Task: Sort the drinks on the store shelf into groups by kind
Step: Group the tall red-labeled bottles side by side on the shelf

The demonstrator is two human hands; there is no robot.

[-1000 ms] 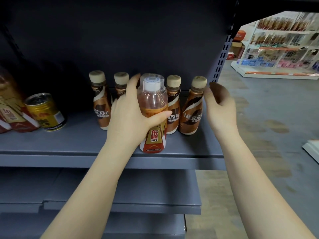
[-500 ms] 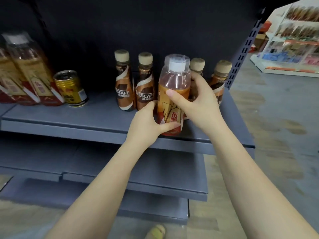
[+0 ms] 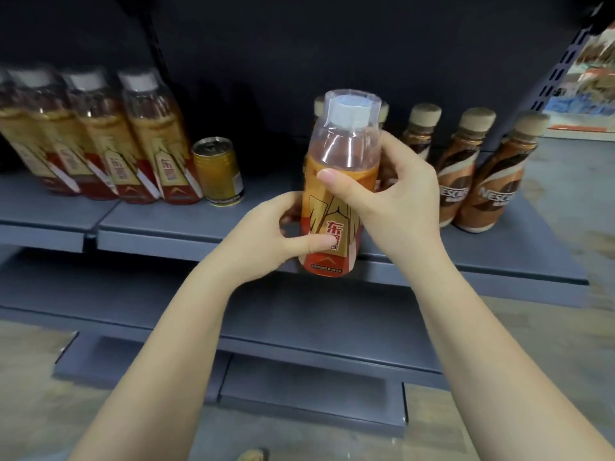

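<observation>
Head view: grey shelf (image 3: 186,221), concrete floor (image 3: 565,181)

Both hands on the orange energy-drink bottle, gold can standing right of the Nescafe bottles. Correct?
Not quite. In the head view both the left hand and right hand do grip the orange bottle, but the gold can stands left of the Nescafe bottles, beside the matching orange bottles.

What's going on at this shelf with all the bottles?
A person is sorting drinks by kind. Both hands hold one orange energy drink bottle in front of the shelf: the left hand grips its lower label, the right hand its upper body. A row of matching bottles stands at the left beside a gold can. The coffee bottles stand grouped at the right.
</observation>
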